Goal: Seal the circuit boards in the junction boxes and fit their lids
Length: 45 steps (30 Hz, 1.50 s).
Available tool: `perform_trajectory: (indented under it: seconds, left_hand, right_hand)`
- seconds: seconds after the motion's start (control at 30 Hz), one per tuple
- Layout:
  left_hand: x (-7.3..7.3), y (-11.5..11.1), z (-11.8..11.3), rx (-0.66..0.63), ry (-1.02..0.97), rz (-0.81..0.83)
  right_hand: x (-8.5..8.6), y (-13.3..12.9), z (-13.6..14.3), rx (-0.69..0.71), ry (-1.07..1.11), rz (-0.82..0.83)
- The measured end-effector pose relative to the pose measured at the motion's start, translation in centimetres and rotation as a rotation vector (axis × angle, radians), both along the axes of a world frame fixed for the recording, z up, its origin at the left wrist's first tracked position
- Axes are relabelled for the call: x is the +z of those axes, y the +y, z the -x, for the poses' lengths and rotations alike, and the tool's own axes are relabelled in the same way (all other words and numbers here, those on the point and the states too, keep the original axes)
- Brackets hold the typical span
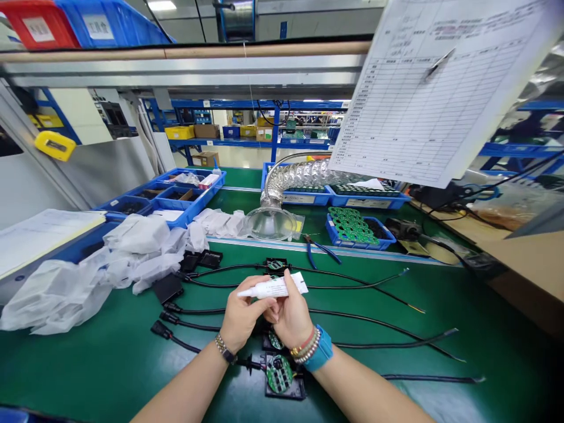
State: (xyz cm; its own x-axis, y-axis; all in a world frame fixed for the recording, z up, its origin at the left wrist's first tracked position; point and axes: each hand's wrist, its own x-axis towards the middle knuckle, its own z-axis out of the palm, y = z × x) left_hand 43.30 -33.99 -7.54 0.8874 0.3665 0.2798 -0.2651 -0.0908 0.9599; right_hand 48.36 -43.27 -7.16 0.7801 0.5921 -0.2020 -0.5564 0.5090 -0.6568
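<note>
Above the green bench, both hands hold one small white tube [275, 287] with printing on its side, its pointed tip toward the left. My left hand [241, 314] pinches it near the tip end. Around its flat right end is my right hand [293, 317], thumb on top. Beneath my wrists lies a black housing [285, 395] with a round green circuit board [279, 373] in it. Another housing [276, 265] with a board lies beyond my hands, and one between them is partly hidden. Several black cables [352, 318] run out to both sides.
Blue-handled pliers [323, 251] lie beyond my hands. White wrapped packets [141, 247] and black covers [168, 288] sit left, near a divided blue tray [185, 214]. A blue bin [332, 238] holds green boards. A clear extraction hood [271, 223] and a hanging paper form [409, 106] overhang the bench.
</note>
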Motion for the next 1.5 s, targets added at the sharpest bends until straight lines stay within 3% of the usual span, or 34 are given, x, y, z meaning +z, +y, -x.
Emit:
perform_trajectory:
  seconds: [0.13, 0.23, 0.4, 0.63, 1.1, 1.5]
  left_hand:
    - [0.2, 2.8, -1.0, 0.068, 0.059, -0.378]
    - [-0.9, 5.2, -1.9, 0.189, 0.171, -0.693]
    - [-3.2, 6.1, -2.7, 0.120, 0.273, -1.003]
    - [-4.3, 5.8, -3.3, 0.122, 0.315, -1.073]
    - [-3.3, 5.5, -3.3, 0.078, 0.479, -1.137]
    - [-3.5, 5.5, -3.3, 0.082, 0.487, -1.143]
  right_hand:
    - [1.0, -2.2, -4.9, -0.254, -0.293, 0.210]
    - [1.9, -4.4, -9.7, -0.463, -0.586, 0.474]
    - [2.0, -5.5, -13.9, -0.338, -0.977, 0.941]
    - [1.2, -3.7, -15.4, -0.254, -1.269, 1.122]
    - [1.6, -2.8, -15.8, -0.176, -1.424, 1.195]
    - [2.1, -2.9, -15.9, -0.158, -1.520, 1.246]
